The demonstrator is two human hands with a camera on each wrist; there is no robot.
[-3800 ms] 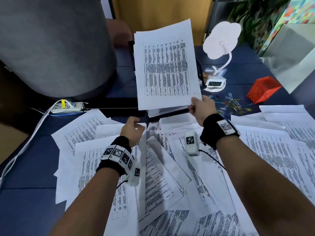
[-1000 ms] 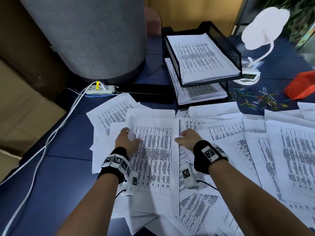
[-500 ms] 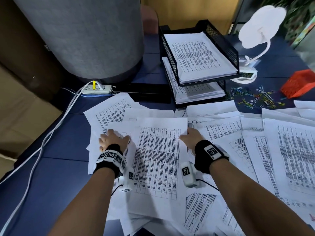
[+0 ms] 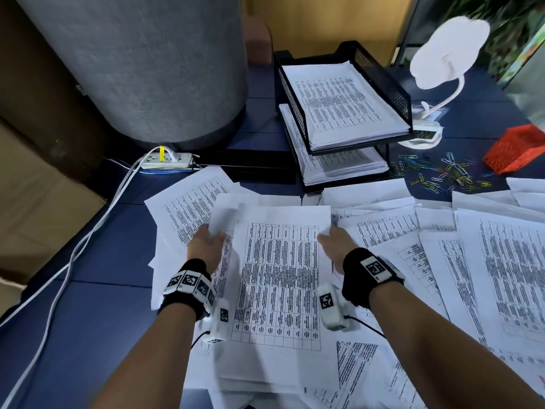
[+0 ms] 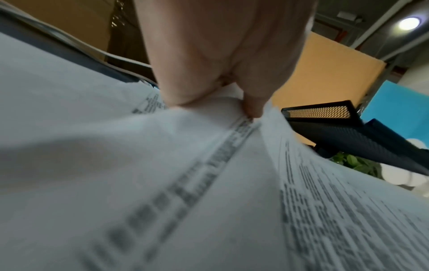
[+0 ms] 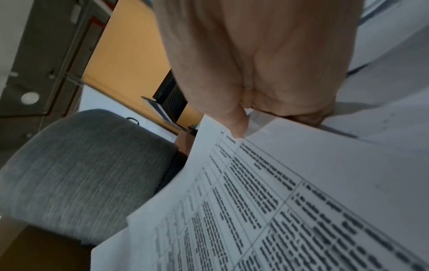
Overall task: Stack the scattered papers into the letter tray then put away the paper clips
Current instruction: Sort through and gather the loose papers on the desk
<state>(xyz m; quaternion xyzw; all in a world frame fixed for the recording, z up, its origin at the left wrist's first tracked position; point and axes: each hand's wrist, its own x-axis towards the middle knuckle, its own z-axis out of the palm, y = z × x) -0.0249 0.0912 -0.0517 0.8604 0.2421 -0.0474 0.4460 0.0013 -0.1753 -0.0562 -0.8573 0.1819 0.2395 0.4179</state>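
Fingertips of both hands hide under paper. The left hand (image 4: 206,243) pinches loose sheets (image 4: 227,216); the right hand (image 4: 334,246) grasps the printed stack (image 4: 280,278) lying between them.

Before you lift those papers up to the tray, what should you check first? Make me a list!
1. Right hand pinches the sheet's right edge: ok, thumb on top in the right wrist view.
2. Left hand grips the left edge: ok, paper bunches under its fingers.
3. How many sheets come along: cannot tell.
4. Top shelf of the letter tray has room: ok, its stack sits below the rim.
5. Path to the tray is free: ok.
6. Paper clips put away: not ok, scattered beside the red basket.
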